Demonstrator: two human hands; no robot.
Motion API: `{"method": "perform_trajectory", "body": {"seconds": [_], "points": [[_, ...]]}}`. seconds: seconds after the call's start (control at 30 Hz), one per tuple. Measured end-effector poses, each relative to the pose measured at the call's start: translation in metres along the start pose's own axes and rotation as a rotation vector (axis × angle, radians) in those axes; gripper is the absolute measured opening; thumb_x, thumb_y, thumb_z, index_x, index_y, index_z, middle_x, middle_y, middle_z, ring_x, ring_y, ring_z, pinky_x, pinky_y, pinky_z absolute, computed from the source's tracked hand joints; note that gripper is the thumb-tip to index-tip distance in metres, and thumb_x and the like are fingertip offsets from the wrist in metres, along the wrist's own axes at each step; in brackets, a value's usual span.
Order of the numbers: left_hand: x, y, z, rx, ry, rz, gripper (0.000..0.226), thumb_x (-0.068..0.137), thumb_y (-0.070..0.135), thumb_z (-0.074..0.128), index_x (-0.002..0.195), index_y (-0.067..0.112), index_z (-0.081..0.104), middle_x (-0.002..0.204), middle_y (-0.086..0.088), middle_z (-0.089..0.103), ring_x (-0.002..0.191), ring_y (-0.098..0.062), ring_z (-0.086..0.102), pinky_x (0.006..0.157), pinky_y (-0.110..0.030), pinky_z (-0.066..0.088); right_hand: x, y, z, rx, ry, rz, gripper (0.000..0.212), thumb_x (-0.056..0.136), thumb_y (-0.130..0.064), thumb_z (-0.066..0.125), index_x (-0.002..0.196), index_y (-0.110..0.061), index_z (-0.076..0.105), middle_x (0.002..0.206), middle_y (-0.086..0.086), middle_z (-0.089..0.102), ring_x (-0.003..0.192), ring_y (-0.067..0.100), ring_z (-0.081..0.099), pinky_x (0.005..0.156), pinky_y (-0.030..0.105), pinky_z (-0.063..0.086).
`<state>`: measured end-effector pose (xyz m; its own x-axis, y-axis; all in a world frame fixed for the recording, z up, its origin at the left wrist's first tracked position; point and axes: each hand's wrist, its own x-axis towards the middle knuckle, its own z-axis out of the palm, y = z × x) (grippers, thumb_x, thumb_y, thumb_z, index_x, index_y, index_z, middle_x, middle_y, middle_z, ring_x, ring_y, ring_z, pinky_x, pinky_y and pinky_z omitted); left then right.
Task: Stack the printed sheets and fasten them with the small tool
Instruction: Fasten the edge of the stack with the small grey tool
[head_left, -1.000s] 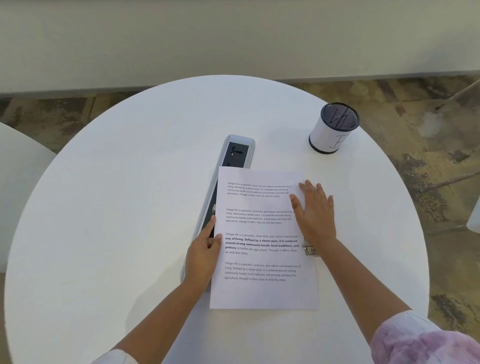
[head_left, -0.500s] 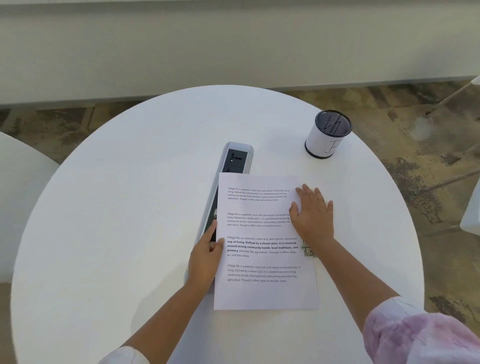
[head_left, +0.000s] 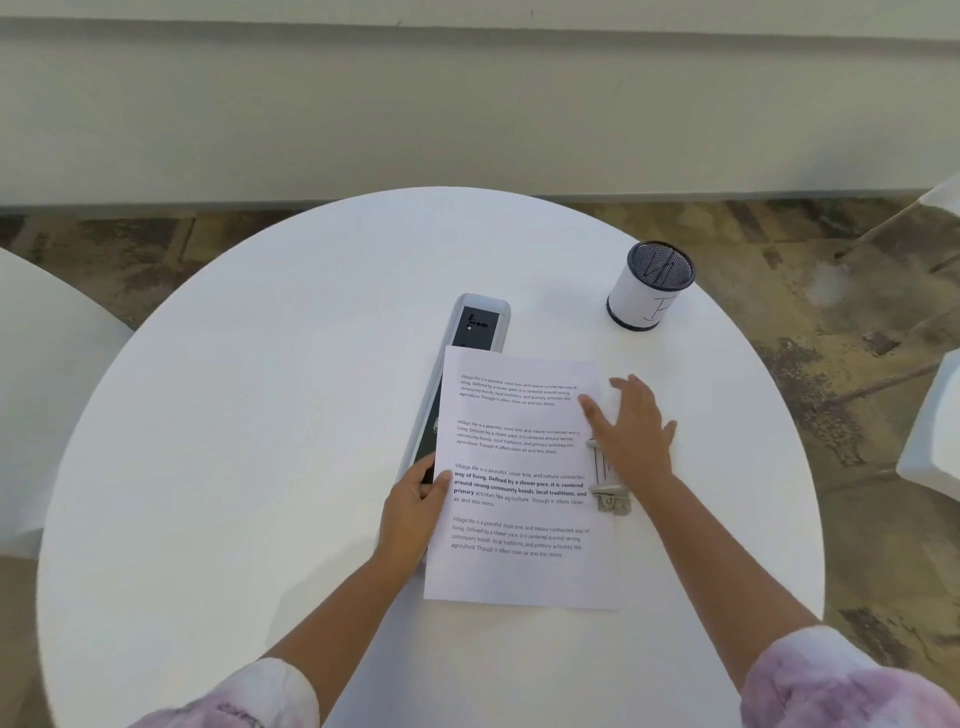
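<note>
A stack of white printed sheets (head_left: 519, 571) lies on the round white table (head_left: 260, 467), partly over a grey power strip. My left hand (head_left: 415, 512) rests at the stack's left edge, thumb on the paper and fingers curled at the edge. My right hand (head_left: 631, 428) hovers flat with fingers spread, just past the stack's right edge. A small silver stapler (head_left: 605, 480) lies at that right edge, partly under my right wrist. How many sheets are in the stack cannot be told.
A grey power strip (head_left: 478, 325) with dark sockets runs from under the sheets toward the table's middle. A white cylinder with a black mesh top (head_left: 649, 288) stands at the back right. White chairs sit off both sides of the table.
My right hand slid right, off the paper, and uncovered more of the stapler. My left hand has kept its place at the left edge. The view shifted down slightly.
</note>
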<state>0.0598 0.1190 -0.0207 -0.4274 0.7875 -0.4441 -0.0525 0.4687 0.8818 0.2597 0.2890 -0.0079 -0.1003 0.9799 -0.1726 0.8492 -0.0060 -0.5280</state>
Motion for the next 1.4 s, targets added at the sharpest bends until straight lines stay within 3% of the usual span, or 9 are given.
{"method": "perform_trajectory", "body": {"seconds": [0.1,0.17,0.3,0.43,0.67,0.87,1.0,1.2,1.4], "points": [[-0.002,0.001,-0.002,0.024,0.004,-0.005,0.019,0.093,0.027,0.052,0.104,0.019,0.065,0.086,-0.002,0.074,0.078,-0.019,0.069,0.074,-0.036,0.055,-0.008,0.014,-0.015,0.202,0.043,0.058,0.047,0.089,-0.048,0.05,0.124,-0.016,0.05,0.134,0.006,0.046,0.122,0.025,0.048,0.101,0.039,0.036],[-0.003,0.001,-0.002,0.042,0.013,-0.024,0.016,0.092,0.027,0.054,0.093,0.016,0.066,0.084,-0.005,0.073,0.079,-0.026,0.068,0.075,-0.041,0.054,-0.017,0.022,-0.022,0.283,0.008,0.14,0.043,0.089,-0.048,0.051,0.115,-0.013,0.056,0.119,0.006,0.058,0.106,0.021,0.055,0.087,0.028,0.037],[-0.002,0.0,0.0,0.058,0.02,-0.047,0.013,0.091,0.021,0.056,0.09,0.011,0.065,0.086,-0.01,0.073,0.084,-0.033,0.068,0.079,-0.046,0.054,-0.035,0.038,-0.025,0.32,-0.127,0.252,0.04,0.086,-0.046,0.058,0.11,-0.014,0.058,0.097,0.005,0.065,0.086,0.02,0.06,0.078,0.032,0.047],[0.0,-0.003,0.0,0.071,0.028,-0.042,0.013,0.092,0.02,0.055,0.093,0.01,0.064,0.093,-0.023,0.07,0.084,-0.038,0.065,0.083,-0.05,0.052,-0.046,0.039,-0.023,0.62,-0.269,0.314,0.026,0.086,-0.016,0.064,0.11,-0.006,0.059,0.083,0.009,0.068,0.066,0.018,0.068,0.06,0.026,0.059],[0.001,0.001,-0.009,-0.008,0.064,-0.034,0.014,0.092,0.017,0.055,0.086,0.007,0.064,0.087,-0.013,0.072,0.081,-0.034,0.066,0.079,-0.043,0.052,-0.025,0.041,-0.049,0.7,-0.147,0.309,0.021,0.088,-0.009,0.06,0.109,-0.007,0.059,0.082,0.008,0.065,0.062,0.01,0.061,0.043,0.011,0.049],[0.002,-0.004,-0.031,-0.073,0.114,-0.033,0.011,0.093,0.017,0.054,0.089,0.017,0.065,0.082,-0.012,0.073,0.074,-0.029,0.068,0.076,-0.04,0.053,0.021,0.07,-0.08,0.613,0.032,0.333,0.029,0.094,-0.01,0.049,0.121,-0.002,0.056,0.101,0.016,0.06,0.066,0.015,0.056,0.048,0.019,0.051],[0.005,-0.009,-0.044,-0.116,0.147,-0.064,0.011,0.092,0.018,0.055,0.092,0.017,0.066,0.071,-0.002,0.074,0.065,-0.021,0.069,0.065,-0.034,0.055,0.048,0.093,-0.085,0.564,0.08,0.368,0.031,0.096,-0.009,0.044,0.123,0.001,0.055,0.101,0.014,0.056,0.068,0.021,0.055,0.04,0.011,0.049],[0.001,-0.016,-0.055,-0.146,0.15,-0.084,0.012,0.092,0.018,0.055,0.088,0.021,0.066,0.071,-0.001,0.075,0.062,-0.02,0.069,0.065,-0.036,0.055,0.07,0.109,-0.082,0.498,0.099,0.406,0.03,0.096,-0.011,0.042,0.121,-0.003,0.057,0.116,0.023,0.059,0.087,0.026,0.055,0.059,0.026,0.051],[-0.004,-0.013,-0.054,-0.172,0.123,-0.085,0.012,0.092,0.016,0.054,0.09,0.018,0.066,0.07,0.0,0.074,0.058,-0.016,0.069,0.049,-0.027,0.054,0.08,0.107,-0.088,0.457,0.075,0.353,0.032,0.097,-0.008,0.037,0.122,-0.005,0.058,0.105,0.01,0.054,0.089,0.025,0.053,0.039,0.011,0.048]]}}
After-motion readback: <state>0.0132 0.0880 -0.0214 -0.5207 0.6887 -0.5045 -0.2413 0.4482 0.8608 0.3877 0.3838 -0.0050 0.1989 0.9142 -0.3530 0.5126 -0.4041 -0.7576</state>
